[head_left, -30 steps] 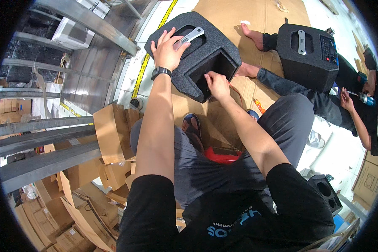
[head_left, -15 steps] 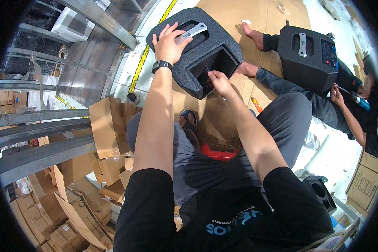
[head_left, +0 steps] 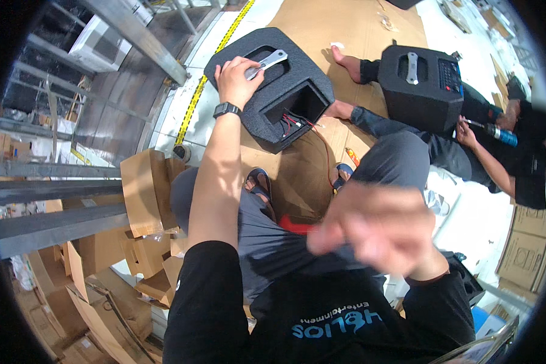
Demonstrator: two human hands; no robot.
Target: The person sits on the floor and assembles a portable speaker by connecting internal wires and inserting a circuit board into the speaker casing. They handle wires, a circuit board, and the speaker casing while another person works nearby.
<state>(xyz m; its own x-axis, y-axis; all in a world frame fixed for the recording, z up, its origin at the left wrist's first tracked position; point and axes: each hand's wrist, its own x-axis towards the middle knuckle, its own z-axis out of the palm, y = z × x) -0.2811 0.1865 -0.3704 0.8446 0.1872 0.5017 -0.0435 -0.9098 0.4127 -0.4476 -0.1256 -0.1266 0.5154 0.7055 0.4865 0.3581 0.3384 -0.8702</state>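
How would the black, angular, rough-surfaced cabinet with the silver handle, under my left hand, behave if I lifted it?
The cabinet would likely stay stiff, judging by its crisp edges. Its coarse coating should resist slipping. The slack, thin red wires at its opening may dangle.

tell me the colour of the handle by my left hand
The handle is silver-grey, seen best in the head view.

Speaker cavity (head_left: 312, 103) open, red wires (head_left: 292, 121) inside
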